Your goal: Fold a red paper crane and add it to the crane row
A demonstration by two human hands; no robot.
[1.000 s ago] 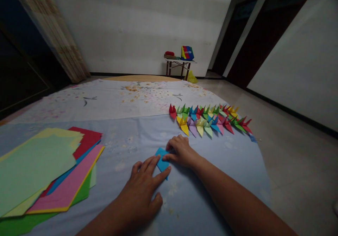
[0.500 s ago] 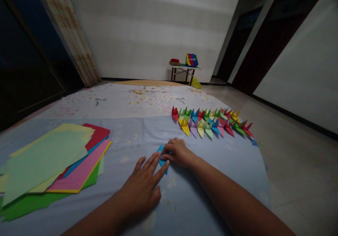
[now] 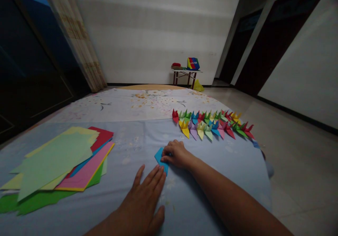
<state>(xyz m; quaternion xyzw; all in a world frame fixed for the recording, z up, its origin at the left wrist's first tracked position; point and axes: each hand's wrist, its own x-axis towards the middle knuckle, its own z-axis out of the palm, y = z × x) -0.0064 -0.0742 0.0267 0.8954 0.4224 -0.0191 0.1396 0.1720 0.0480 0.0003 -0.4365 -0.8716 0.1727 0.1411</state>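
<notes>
A small folded piece of blue paper (image 3: 159, 154) lies flat on the tablecloth (image 3: 132, 208), near the table's middle. Over its right side, my right hand (image 3: 176, 154) is closed, thumb and fingertips gripping the paper and hiding part of it. My left hand (image 3: 146, 196) lies palm down with fingers stretched out; its fingertips touch the lower end of the blue paper. Beyond my right hand stand rows of folded paper cranes (image 3: 200, 129) in many colours.
A fanned stack of coloured paper sheets (image 3: 56, 158) lies at the left of the table. Against the far wall stands a small side table (image 3: 186, 71) with a colourful box (image 3: 193, 64) on it. A yellow bag (image 3: 198, 85) is on the floor beside it.
My left hand has slid down and toward me along the blue paper, uncovering more of its left side. My right hand stays at the paper. The view has tilted slightly.
</notes>
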